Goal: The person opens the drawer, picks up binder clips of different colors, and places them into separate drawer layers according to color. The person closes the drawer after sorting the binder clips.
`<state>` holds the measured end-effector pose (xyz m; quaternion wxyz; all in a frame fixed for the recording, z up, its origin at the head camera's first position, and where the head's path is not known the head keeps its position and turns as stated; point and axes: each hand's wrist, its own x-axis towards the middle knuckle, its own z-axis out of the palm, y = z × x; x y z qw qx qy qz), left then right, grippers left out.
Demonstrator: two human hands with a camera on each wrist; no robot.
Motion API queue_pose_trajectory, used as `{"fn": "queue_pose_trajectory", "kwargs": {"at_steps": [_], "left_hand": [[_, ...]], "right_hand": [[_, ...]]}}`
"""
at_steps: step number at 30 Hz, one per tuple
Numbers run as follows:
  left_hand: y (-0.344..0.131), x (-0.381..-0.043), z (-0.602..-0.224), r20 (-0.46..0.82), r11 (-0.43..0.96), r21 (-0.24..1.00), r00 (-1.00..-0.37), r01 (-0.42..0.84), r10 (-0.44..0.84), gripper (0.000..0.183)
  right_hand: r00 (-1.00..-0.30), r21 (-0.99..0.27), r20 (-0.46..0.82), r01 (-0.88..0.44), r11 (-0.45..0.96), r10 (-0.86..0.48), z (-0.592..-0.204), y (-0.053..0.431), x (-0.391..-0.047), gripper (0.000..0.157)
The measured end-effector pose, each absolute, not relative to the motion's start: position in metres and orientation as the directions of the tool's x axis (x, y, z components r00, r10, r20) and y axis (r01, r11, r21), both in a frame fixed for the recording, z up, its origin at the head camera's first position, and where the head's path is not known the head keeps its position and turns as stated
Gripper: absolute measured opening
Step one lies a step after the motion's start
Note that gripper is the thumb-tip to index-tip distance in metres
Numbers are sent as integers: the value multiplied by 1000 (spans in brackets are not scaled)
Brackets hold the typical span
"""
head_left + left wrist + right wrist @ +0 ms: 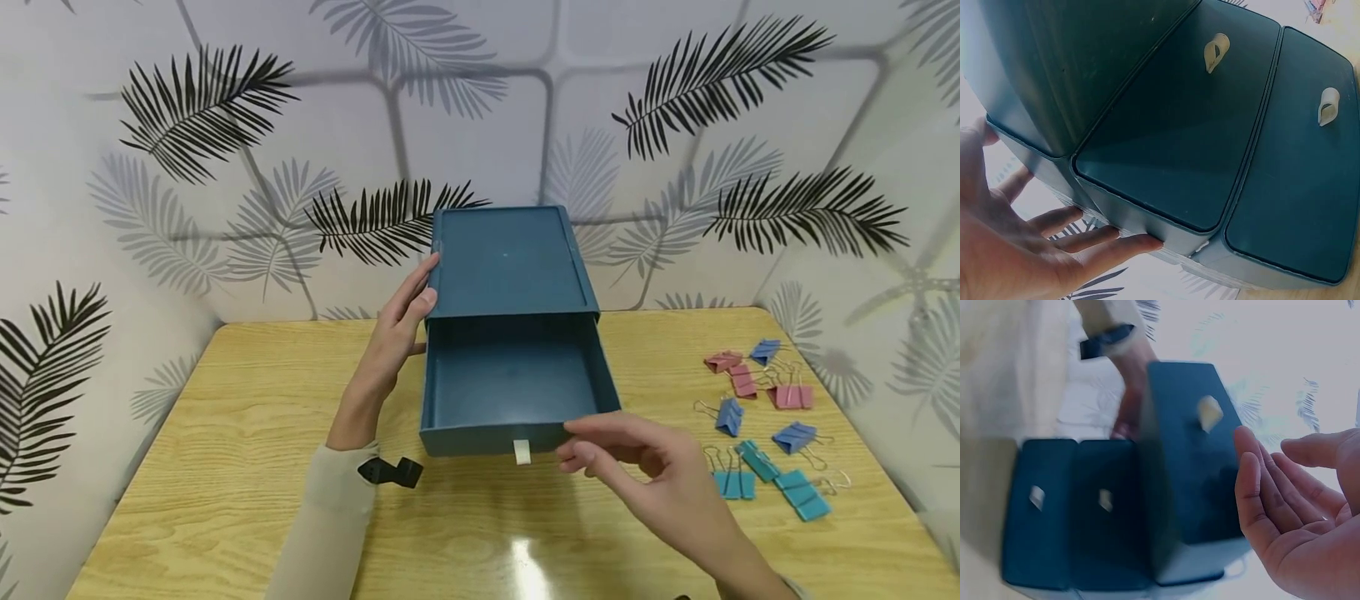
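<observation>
A dark teal drawer unit [510,262] stands on the wooden table with its top drawer [472,440] pulled far out. The inside of that drawer shows bare, and a pale pull tab [522,452] hangs at its front. My left hand [397,333] rests along the unit's left side, fingers extended and spread in the left wrist view. At the drawer's front right corner is my right hand [652,475], fingers loosely bent, fingertips right at the front panel. Two lower drawers, the middle one [1172,125] and the bottom one [1297,162], are closed, each with a looped tab.
Several binder clips lie on the table's right side: pink ones [791,397], blue ones [729,417] and teal ones [802,494]. A leaf-patterned wall covering [480,142] rises behind the table. A black strap [390,472] is round the left wrist.
</observation>
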<state>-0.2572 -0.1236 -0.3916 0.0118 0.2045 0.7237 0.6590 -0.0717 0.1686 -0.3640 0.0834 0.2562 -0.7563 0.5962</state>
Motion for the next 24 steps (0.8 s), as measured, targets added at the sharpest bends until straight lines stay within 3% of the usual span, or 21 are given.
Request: {"fn": "queue_pose_trajectory", "kwargs": {"at_steps": [14,18,24], "left_hand": [[-122,-256,-393,251,38,960,-916,276,314,53],[-123,-257,-393,251,38,960,-916,276,312,53],[-123,-256,-393,254,35,960,-915,278,313,54]], "right_hand": [[-737,-735,674,-676,52,-47,-346,211,-91,26],[-735,-725,678,-667,171,7,-345,223,-101,27],[-804,-749,591,-520,411,59,-355,239,-117,29]]}}
